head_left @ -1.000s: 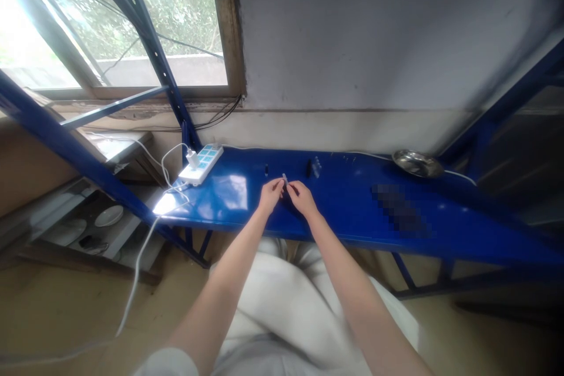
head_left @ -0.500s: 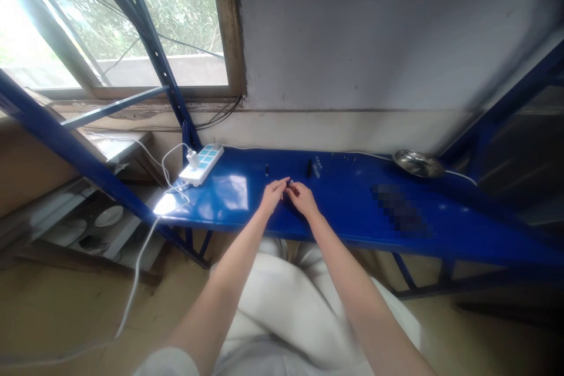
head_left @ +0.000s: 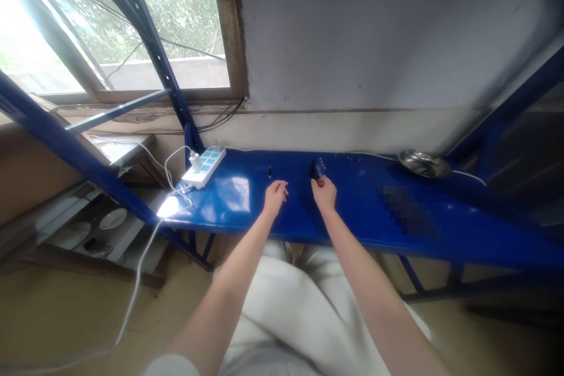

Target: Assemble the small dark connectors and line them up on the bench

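My left hand hovers over the blue metal shelf with its fingers curled in; anything inside them is too small to make out. My right hand is further right, fingers bent together, its fingertips right at a small cluster of dark and clear parts near the back of the shelf. Whether it pinches one of them is hidden. One tiny dark part stands alone just beyond my left hand.
A white power strip with a plugged charger and white cable lies at the shelf's left end. A shallow metal dish sits at the back right. Blue rack posts rise on the left, by the window. My white-clad lap is below.
My hands were together in the middle, pinching one small piece. They have parted: the right hand moved right and back to the cluster of parts, and the left stayed about where it was.
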The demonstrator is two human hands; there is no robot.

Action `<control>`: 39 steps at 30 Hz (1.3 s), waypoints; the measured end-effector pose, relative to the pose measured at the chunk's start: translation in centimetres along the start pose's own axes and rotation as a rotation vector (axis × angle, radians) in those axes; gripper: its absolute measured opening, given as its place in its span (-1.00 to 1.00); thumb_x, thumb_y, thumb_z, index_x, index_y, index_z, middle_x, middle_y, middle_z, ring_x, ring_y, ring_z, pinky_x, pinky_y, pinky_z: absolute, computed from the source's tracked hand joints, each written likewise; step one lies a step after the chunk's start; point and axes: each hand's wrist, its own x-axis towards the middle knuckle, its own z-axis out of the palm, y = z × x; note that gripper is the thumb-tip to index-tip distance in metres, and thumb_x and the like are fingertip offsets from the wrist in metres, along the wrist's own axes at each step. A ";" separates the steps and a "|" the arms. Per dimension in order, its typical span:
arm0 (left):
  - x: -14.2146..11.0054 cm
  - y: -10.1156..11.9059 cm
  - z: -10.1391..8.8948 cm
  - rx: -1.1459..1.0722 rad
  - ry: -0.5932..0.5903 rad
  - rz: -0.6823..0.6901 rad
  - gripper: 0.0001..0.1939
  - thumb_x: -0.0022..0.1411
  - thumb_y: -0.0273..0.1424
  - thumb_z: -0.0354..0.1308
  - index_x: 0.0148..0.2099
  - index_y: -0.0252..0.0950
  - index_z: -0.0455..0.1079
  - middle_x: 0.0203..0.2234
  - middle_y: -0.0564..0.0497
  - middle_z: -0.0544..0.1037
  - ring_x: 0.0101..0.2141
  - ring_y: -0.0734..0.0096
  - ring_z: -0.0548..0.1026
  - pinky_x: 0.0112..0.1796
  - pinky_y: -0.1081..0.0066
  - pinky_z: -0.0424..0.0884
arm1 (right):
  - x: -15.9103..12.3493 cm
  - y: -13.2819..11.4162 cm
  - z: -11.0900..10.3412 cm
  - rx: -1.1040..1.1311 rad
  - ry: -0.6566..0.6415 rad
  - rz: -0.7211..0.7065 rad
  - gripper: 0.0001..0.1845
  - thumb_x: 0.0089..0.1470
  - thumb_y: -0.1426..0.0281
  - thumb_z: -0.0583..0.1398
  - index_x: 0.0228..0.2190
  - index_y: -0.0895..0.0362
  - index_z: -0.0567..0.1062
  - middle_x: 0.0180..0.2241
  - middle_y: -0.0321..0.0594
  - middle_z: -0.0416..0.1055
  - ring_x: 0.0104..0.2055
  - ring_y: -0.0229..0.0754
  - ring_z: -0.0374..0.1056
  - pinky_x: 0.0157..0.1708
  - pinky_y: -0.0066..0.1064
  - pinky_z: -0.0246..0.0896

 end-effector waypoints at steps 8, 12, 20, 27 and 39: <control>-0.1 0.4 0.1 0.001 0.006 -0.022 -0.79 0.14 -0.35 -0.04 -0.31 -0.35 0.37 -0.62 0.10 0.36 -0.69 0.64 0.25 -0.59 0.55 0.18 | 2.4 0.9 -0.6 -0.237 -0.137 -0.105 -0.73 0.00 0.27 0.12 -0.35 0.20 0.48 -0.34 -0.10 0.47 -0.32 -0.13 0.37 -0.37 -0.39 0.23; -0.1 0.3 0.1 0.004 0.010 -0.021 -0.79 0.14 -0.35 -0.04 -0.32 -0.34 0.38 -0.63 0.10 0.36 -0.69 0.64 0.25 -0.59 0.55 0.18 | 2.7 1.1 -0.4 -0.301 -0.176 -0.126 -0.74 0.01 0.26 0.11 -0.37 0.18 0.48 -0.35 -0.12 0.47 -0.34 -0.15 0.37 -0.41 -0.41 0.22; -0.1 0.2 0.0 0.005 0.001 -0.015 -0.78 0.15 -0.34 -0.04 -0.31 -0.34 0.38 -0.62 0.09 0.37 -0.68 0.63 0.26 -0.58 0.55 0.19 | 3.4 0.9 -0.8 -0.428 -0.259 -0.119 -0.78 0.00 0.27 0.14 -0.39 0.17 0.47 -0.35 -0.14 0.48 -0.34 -0.16 0.38 -0.42 -0.41 0.22; -0.1 0.2 0.2 0.010 0.008 -0.022 -0.79 0.13 -0.33 -0.01 -0.34 -0.34 0.38 -0.63 0.10 0.36 -0.69 0.64 0.25 -0.59 0.56 0.18 | 4.3 2.2 -1.8 -0.372 -0.231 -0.084 -0.78 -0.02 0.37 0.16 -0.31 0.21 0.49 -0.32 -0.10 0.49 -0.33 -0.16 0.40 -0.39 -0.42 0.25; -0.2 0.5 0.1 0.042 0.002 -0.034 -0.80 0.12 -0.34 0.00 -0.33 -0.34 0.39 -0.62 0.09 0.36 -0.69 0.64 0.25 -0.60 0.56 0.20 | 4.5 1.9 -2.4 -0.509 -0.208 -0.108 -0.72 -0.01 0.23 0.15 -0.39 0.15 0.55 -0.41 -0.11 0.49 -0.37 -0.12 0.40 -0.45 -0.40 0.21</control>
